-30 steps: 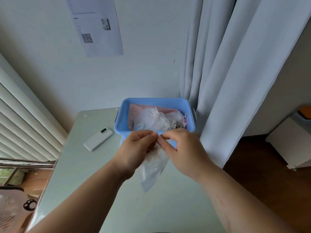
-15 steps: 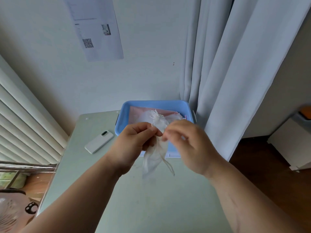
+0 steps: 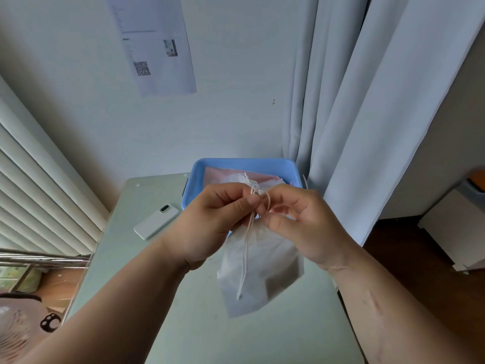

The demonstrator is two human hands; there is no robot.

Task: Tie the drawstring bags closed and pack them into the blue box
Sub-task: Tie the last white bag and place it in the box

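A white sheer drawstring bag (image 3: 262,269) hangs in the air above the pale green table (image 3: 199,332). My left hand (image 3: 212,222) pinches its gathered neck and cord. My right hand (image 3: 296,222) pinches the white drawstring (image 3: 246,248), which loops over its fingers; one cord end dangles down in front of the bag. Behind my hands stands the blue box (image 3: 267,165) at the table's far edge, holding other white tied bags (image 3: 252,179) on a pink layer.
A white phone (image 3: 157,221) lies face down on the table, left of the box. Pale curtains (image 3: 367,106) hang at the right, close to the box. Window blinds (image 3: 39,195) run along the left, and a paper sheet (image 3: 154,46) is on the wall.
Both hands have risen with the bag, in front of the box. The bag now hangs spread wider, and a cord loop has formed over my right fingers.
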